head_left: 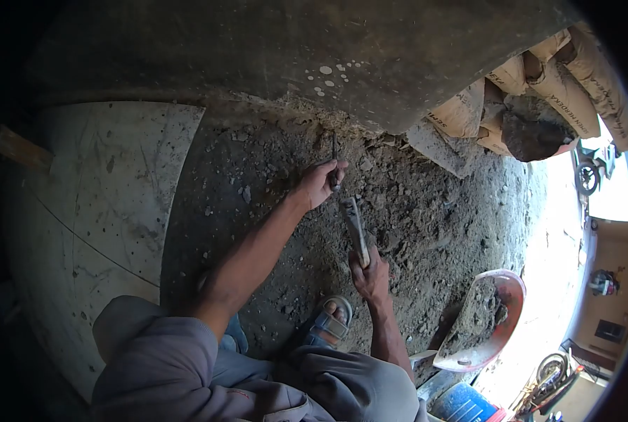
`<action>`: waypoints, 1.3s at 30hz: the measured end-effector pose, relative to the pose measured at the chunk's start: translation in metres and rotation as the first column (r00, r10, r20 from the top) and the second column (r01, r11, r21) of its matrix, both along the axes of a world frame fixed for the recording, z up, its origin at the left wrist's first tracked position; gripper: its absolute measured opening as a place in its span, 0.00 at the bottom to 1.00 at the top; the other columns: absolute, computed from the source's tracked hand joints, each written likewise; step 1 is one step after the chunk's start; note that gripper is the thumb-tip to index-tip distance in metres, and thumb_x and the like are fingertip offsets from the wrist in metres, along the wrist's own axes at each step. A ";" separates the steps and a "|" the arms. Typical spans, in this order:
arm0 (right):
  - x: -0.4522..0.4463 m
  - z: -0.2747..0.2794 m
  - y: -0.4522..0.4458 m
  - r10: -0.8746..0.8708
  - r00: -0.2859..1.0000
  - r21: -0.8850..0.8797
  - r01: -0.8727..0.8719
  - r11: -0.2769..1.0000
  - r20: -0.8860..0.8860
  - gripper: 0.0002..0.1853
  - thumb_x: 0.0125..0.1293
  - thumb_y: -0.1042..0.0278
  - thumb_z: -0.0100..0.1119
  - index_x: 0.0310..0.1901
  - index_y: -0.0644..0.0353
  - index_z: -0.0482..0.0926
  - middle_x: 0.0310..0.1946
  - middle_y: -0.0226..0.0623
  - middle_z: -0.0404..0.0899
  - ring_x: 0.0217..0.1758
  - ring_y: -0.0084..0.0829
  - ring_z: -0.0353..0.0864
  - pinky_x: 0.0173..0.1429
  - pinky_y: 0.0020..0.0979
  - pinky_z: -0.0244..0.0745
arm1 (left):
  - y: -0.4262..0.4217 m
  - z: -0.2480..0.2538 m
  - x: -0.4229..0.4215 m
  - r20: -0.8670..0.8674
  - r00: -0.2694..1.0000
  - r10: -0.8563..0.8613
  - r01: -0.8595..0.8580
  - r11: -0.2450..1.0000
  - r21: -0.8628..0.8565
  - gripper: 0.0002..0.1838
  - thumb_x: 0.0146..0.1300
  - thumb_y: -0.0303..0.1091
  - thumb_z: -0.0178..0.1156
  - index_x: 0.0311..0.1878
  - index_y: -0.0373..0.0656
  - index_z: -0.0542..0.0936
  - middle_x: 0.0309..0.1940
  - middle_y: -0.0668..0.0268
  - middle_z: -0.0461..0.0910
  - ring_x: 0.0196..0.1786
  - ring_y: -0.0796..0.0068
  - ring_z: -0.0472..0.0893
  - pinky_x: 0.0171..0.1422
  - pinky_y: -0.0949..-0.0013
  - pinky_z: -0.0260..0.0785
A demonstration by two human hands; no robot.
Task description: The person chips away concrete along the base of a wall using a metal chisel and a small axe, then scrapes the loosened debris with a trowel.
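Observation:
My left hand [319, 184] is closed around a dark metal chisel [334, 149]. Its far end meets the broken ground at the base of the grey wall [258, 56]. In my right hand [370, 273] is a hammer [357, 228], gripped by its pale handle. The hammer's upper end is just below and right of the chisel's near end, with a small gap between them. Loose soil and rubble [412, 211] lie under and around both hands.
A pale board [110, 190] covers the ground at left, with a wooden piece [23, 149] on it. Cement sacks [564, 95] are piled upper right. A cut-open container of rubble [514, 295] and a blue bucket [462, 403] stand lower right. Motorcycles are beyond.

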State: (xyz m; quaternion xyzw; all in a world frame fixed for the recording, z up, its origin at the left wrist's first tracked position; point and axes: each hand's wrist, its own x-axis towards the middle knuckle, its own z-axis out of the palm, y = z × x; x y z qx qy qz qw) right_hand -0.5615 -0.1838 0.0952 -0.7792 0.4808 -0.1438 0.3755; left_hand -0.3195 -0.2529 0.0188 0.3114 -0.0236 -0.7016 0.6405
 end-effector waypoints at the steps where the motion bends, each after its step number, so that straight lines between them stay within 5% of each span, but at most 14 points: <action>1: 0.000 0.003 -0.002 0.080 0.997 -0.080 -0.082 0.993 -0.020 0.14 0.56 0.65 0.59 0.40 0.61 0.70 0.27 0.51 0.76 0.30 0.53 0.79 0.33 0.43 0.73 | -0.001 0.001 -0.001 -0.001 1.000 -0.001 0.001 1.000 0.001 0.14 0.69 0.35 0.50 0.48 0.35 0.76 0.26 0.70 0.75 0.30 0.81 0.75 0.34 0.77 0.68; 8: 0.009 -0.001 -0.024 0.496 0.858 -0.494 -0.376 0.784 0.134 0.18 0.44 0.64 0.64 0.38 0.57 0.71 0.26 0.40 0.73 0.28 0.43 0.76 0.31 0.39 0.73 | -0.007 -0.004 0.009 -0.090 0.996 0.016 -0.006 0.994 0.112 0.14 0.69 0.40 0.50 0.48 0.40 0.76 0.24 0.75 0.76 0.26 0.84 0.74 0.31 0.76 0.66; 10: 0.017 -0.016 -0.044 0.321 0.947 -0.295 -0.316 0.902 -0.032 0.16 0.50 0.70 0.62 0.40 0.60 0.70 0.30 0.44 0.76 0.30 0.45 0.80 0.33 0.41 0.75 | -0.007 -0.009 0.010 -0.145 0.989 0.002 0.013 0.995 0.102 0.13 0.69 0.40 0.50 0.46 0.41 0.77 0.25 0.75 0.76 0.26 0.85 0.74 0.31 0.76 0.66; 11: 0.027 -0.012 -0.055 0.147 0.927 0.056 -0.136 0.989 -0.344 0.15 0.51 0.71 0.62 0.40 0.61 0.69 0.30 0.46 0.76 0.31 0.48 0.80 0.33 0.42 0.75 | -0.007 -0.012 0.010 -0.104 0.995 -0.012 0.026 0.991 0.130 0.12 0.69 0.40 0.50 0.45 0.42 0.77 0.25 0.76 0.76 0.26 0.84 0.74 0.31 0.76 0.65; 12: 0.023 -0.013 -0.050 0.147 0.928 0.058 -0.136 0.989 -0.343 0.15 0.51 0.71 0.62 0.40 0.61 0.69 0.30 0.46 0.76 0.31 0.48 0.80 0.33 0.42 0.75 | -0.007 -0.015 0.011 -0.060 0.998 -0.029 0.039 0.986 0.159 0.12 0.69 0.40 0.50 0.44 0.42 0.77 0.25 0.76 0.76 0.26 0.84 0.74 0.31 0.76 0.65; 15: 0.016 -0.008 -0.032 0.275 0.942 -0.172 -0.309 0.936 -0.192 0.14 0.54 0.65 0.61 0.38 0.59 0.68 0.28 0.44 0.76 0.30 0.49 0.79 0.32 0.45 0.74 | -0.013 -0.023 0.016 -0.248 0.969 0.009 0.030 0.987 0.155 0.11 0.69 0.39 0.50 0.44 0.42 0.76 0.25 0.75 0.77 0.26 0.83 0.75 0.31 0.76 0.66; 20: 0.019 0.006 -0.032 0.528 0.834 -0.518 -0.385 0.764 0.159 0.16 0.48 0.65 0.65 0.37 0.57 0.70 0.27 0.43 0.75 0.32 0.46 0.78 0.35 0.42 0.74 | -0.016 0.001 0.013 -0.155 0.984 0.089 -0.060 0.981 0.182 0.10 0.68 0.34 0.52 0.42 0.39 0.77 0.29 0.69 0.77 0.29 0.80 0.75 0.35 0.75 0.69; 23: 0.024 -0.022 -0.073 0.088 0.951 0.067 -0.071 0.995 -0.296 0.16 0.48 0.64 0.64 0.36 0.56 0.70 0.27 0.43 0.75 0.28 0.47 0.78 0.34 0.42 0.75 | -0.019 -0.004 0.004 -0.169 0.985 0.040 -0.016 0.990 0.140 0.10 0.69 0.37 0.50 0.44 0.41 0.75 0.27 0.73 0.77 0.28 0.82 0.74 0.33 0.76 0.67; 24: 0.021 -0.016 -0.068 0.081 0.954 0.061 -0.067 0.996 -0.290 0.16 0.48 0.64 0.64 0.36 0.56 0.70 0.27 0.43 0.75 0.28 0.47 0.78 0.34 0.42 0.75 | -0.019 -0.007 0.002 -0.110 0.993 0.039 -0.020 0.986 0.165 0.10 0.69 0.37 0.51 0.44 0.42 0.76 0.27 0.73 0.76 0.28 0.82 0.74 0.32 0.76 0.67; 28: 0.019 0.011 -0.043 0.263 0.959 -0.221 -0.281 0.934 -0.106 0.14 0.50 0.65 0.64 0.34 0.56 0.69 0.23 0.38 0.74 0.24 0.42 0.76 0.31 0.41 0.74 | -0.022 -0.003 0.005 -0.128 0.988 0.081 -0.059 0.984 0.168 0.10 0.69 0.37 0.51 0.43 0.43 0.76 0.26 0.73 0.76 0.27 0.82 0.74 0.32 0.75 0.67; 31: 0.031 -0.001 -0.044 0.511 0.804 -0.576 -0.273 0.770 0.303 0.13 0.49 0.66 0.65 0.31 0.54 0.69 0.23 0.34 0.72 0.25 0.39 0.76 0.30 0.37 0.74 | -0.024 0.000 0.009 -0.101 0.993 0.059 -0.042 0.986 0.161 0.10 0.69 0.37 0.49 0.41 0.42 0.76 0.27 0.71 0.76 0.30 0.80 0.75 0.33 0.74 0.66; 34: 0.029 -0.020 -0.078 0.051 0.928 -0.081 -0.087 0.993 -0.370 0.13 0.49 0.63 0.64 0.33 0.54 0.70 0.22 0.38 0.74 0.24 0.42 0.76 0.29 0.37 0.74 | -0.027 0.009 -0.002 0.001 1.000 0.028 -0.027 0.991 0.128 0.10 0.70 0.36 0.48 0.40 0.42 0.76 0.28 0.70 0.77 0.32 0.79 0.75 0.33 0.74 0.64; 36: 0.018 -0.010 -0.069 0.079 0.944 -0.089 -0.113 0.990 -0.321 0.13 0.50 0.62 0.63 0.33 0.55 0.69 0.22 0.40 0.73 0.24 0.42 0.76 0.28 0.36 0.74 | -0.034 0.013 0.003 0.104 0.995 0.014 -0.025 0.994 0.109 0.10 0.70 0.36 0.48 0.39 0.43 0.77 0.28 0.70 0.77 0.31 0.79 0.74 0.32 0.74 0.62; 39: 0.024 0.035 -0.050 0.451 0.872 -0.471 -0.323 0.821 0.187 0.12 0.54 0.63 0.61 0.31 0.56 0.68 0.21 0.38 0.72 0.22 0.39 0.74 0.28 0.37 0.72 | -0.033 0.004 0.006 -0.017 0.999 0.051 -0.048 0.993 0.111 0.11 0.69 0.37 0.47 0.38 0.44 0.77 0.27 0.70 0.77 0.27 0.79 0.70 0.31 0.76 0.59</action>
